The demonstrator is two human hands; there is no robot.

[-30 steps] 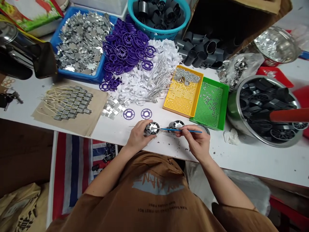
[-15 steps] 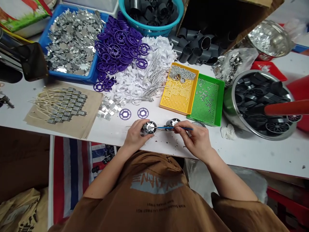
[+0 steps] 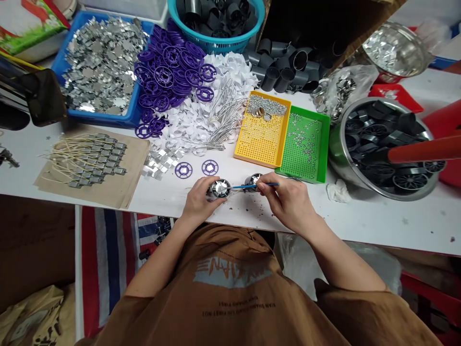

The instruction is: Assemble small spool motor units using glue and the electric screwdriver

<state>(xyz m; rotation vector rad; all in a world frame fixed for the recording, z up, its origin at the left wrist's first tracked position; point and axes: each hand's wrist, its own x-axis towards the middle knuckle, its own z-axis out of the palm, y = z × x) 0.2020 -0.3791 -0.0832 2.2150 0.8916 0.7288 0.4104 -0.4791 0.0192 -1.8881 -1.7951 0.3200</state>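
Note:
My left hand is closed around a small dark round housing, with thumb and fingers on its sides. A shiny star-shaped metal plate sits in its upward-facing end. Pinched between the fingers of my right hand is a thin blue stick. It points left, and its tip is at the right rim of the housing; its exact kind is too small to tell. Under the stick, a second similar housing stands on the table, partly hidden by my right hand. Two purple rings lie just beyond my left hand.
Yellow tray and green tray hold small metal bits. A steel bowl of black parts stands right, a blue bin of metal plates left. Wired grey motors lie on cardboard. Purple rings, white pieces and springs are heaped behind.
The blue stick's tip has shifted from over the middle of the metal plate to the housing's right rim. My left hand still holds the housing. The whole view has shifted slightly.

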